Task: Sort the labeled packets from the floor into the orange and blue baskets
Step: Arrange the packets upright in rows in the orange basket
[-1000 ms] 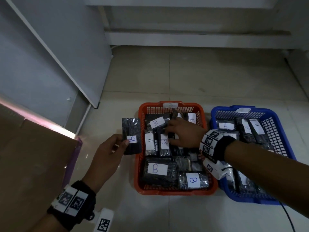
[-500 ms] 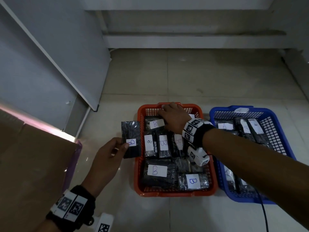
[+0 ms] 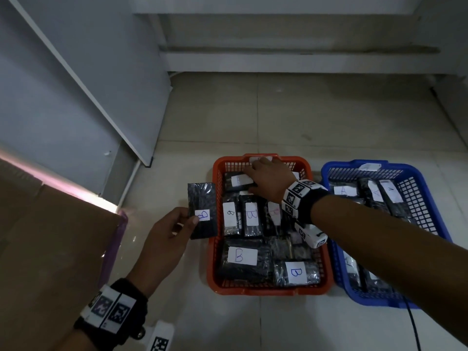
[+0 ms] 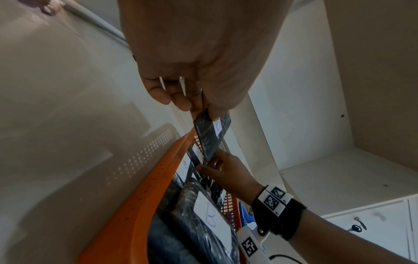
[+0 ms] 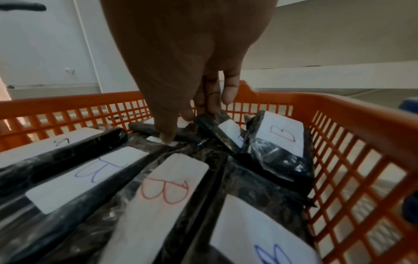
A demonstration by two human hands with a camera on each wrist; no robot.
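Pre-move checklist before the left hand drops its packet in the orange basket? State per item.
1. Held packet label reads B: ok.
2. Left hand pinches the packet firmly: ok.
3. Orange basket holds B-labelled packets, blue basket holds A: ok.
4. Right hand out of the drop zone: not ok, it rests on packets at the basket's far end.
5. Free room in the orange basket: cannot tell, packets cover the floor of it.
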